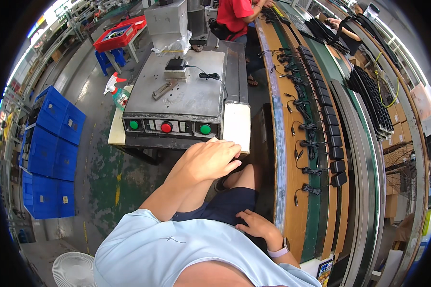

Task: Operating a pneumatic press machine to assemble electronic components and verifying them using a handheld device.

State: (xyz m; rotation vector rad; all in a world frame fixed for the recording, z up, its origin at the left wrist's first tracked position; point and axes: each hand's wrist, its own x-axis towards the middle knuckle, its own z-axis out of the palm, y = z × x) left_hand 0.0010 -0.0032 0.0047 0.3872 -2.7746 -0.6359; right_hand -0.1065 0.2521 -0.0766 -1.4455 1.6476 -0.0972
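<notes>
My left hand (210,158) reaches forward and rests at the front edge of a grey metal press machine (187,91), just below its right green button (205,129) and beside a white side box (236,125). It holds nothing. A red button (166,127) and a second green button (134,125) sit further left on the panel. On the machine's plate, a black power adapter (175,64) sits in a fixture, its coiled cable (209,75) lying to the right. My right hand (259,225), with a pale wristband, lies loosely on my thigh next to the wooden bench edge.
To my right runs a long bench with a green conveyor belt (321,201) carrying a row of black adapters (331,129) with bundled cables. Blue crates (52,148) stack at left, with a spray bottle (117,92), a red crate (119,34) and a floor fan (74,270). A person in red (234,14) sits beyond the machine.
</notes>
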